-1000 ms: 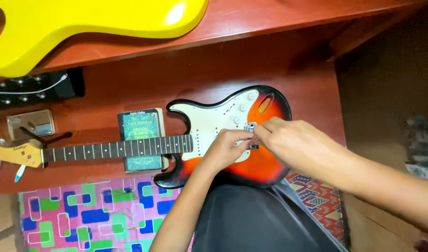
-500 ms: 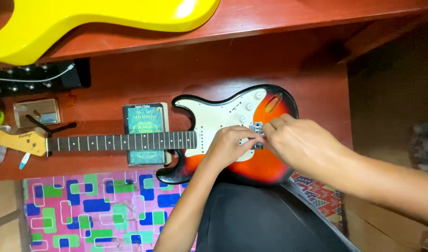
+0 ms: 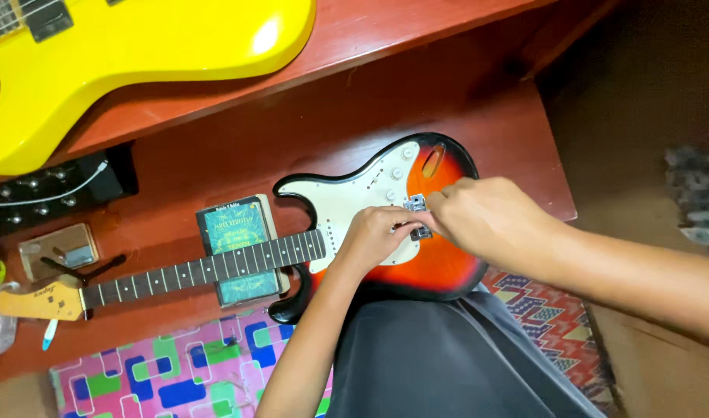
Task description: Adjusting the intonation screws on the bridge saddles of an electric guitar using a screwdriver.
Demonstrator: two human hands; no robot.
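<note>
at far left of the worktop (image 3: 478, 116) lies the headstock (image 3: 37, 300), pale wood, with a small blue-tipped tool (image 3: 49, 334) just below it and a flat tin (image 3: 59, 249) above. neck (image 3: 207, 271) runs rightward over a green box (image 3: 234, 249), which props it; frets visible, strings too fine to make out. yellow guitar (image 3: 138, 54) rests on a higher shelf, well apart. patterned mat (image 3: 176, 371) sits near the lower edge.

guitar (image 3: 439, 263), sunburst body with white pickguard (image 3: 346, 205), lies flat and face up on the red worktop, lower edge against the person's lap.

left hand (image 3: 377, 236): grip curled closed, fingertips pinched on something at the bridge (image 3: 418, 207); what exactly is pinched is hidden under the fingers. right hand (image 3: 486, 220): grip also closed, fingers bunched on the same metal bridge piece, touching it from the right. the two hands meet over it.

handling, judged: body is solid, stiff and fairly heavy; glossy finish looks slippery and easily scratched. neck is rigid but a long lever, so lifting by the headstock alone would strain the joint. best holds appear to be one hand under the body waist, the other under the neck near the body. bridge parts are small, hard metal, likely fiddly; a fingertip pinch suits them. knobs (image 3: 397, 173) should not bear load.
</note>
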